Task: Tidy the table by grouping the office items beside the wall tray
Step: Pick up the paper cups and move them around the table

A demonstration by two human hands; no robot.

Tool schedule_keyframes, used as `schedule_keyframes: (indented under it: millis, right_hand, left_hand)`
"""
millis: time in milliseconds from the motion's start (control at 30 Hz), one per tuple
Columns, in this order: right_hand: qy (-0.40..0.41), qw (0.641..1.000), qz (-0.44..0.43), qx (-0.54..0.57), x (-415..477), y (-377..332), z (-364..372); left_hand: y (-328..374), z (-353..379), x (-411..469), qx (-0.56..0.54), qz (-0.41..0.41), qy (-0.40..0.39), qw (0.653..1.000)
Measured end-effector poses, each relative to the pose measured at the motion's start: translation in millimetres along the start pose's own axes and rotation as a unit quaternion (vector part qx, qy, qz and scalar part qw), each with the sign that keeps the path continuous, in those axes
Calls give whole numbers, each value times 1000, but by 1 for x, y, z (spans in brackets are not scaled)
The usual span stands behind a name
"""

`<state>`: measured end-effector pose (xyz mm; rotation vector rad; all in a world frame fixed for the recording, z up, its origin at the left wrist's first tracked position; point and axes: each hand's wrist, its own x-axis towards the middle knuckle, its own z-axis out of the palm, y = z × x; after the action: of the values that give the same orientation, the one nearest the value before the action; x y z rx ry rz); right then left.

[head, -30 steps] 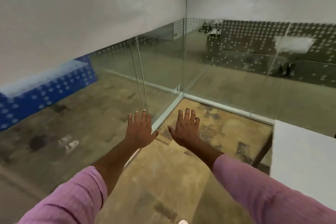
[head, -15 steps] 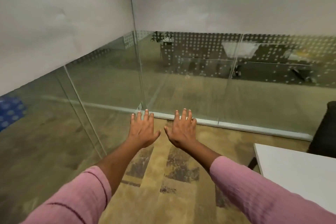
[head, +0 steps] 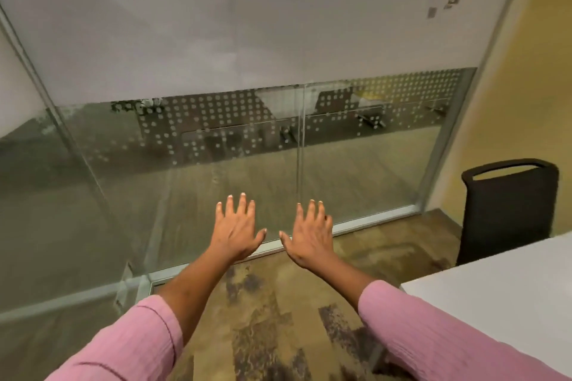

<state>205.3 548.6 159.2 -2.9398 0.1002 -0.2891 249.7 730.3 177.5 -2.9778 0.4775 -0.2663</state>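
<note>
My left hand and my right hand are stretched out side by side in front of me, palms down, fingers spread, holding nothing. Both hover over patterned carpet facing a glass wall. A corner of the white table shows at the lower right, to the right of my right arm. No office items and no wall tray are in view.
A glass partition with a dotted frosted band runs across ahead, its metal floor rail just beyond my fingers. A black chair stands behind the table corner against a yellow wall. Brown patterned carpet lies underfoot.
My view has swung to the right: the glass corner slid left, and the black chair, yellow wall and more of the table came into sight. My hands stayed spread and have drifted slightly apart.
</note>
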Motion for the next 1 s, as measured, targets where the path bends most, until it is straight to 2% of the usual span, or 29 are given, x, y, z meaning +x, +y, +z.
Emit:
schedule_keyframes:
  millis: [200,433,600,1000]
  right_hand:
    - [25,994,102,-25,85,47,10]
    - [59,982,174,-40,202,125,16]
    - [81,971,217,-59,283,201,7]
    - [92,927,349,-100,416,395,-5]
  left_hand:
    - [28,13,128,-26,108,18,994]
    - [81,36,282,-52,177,39,982]
    - [145,52,400,-53,235,23,970]
    - [331,58,622,-68,368,50,926]
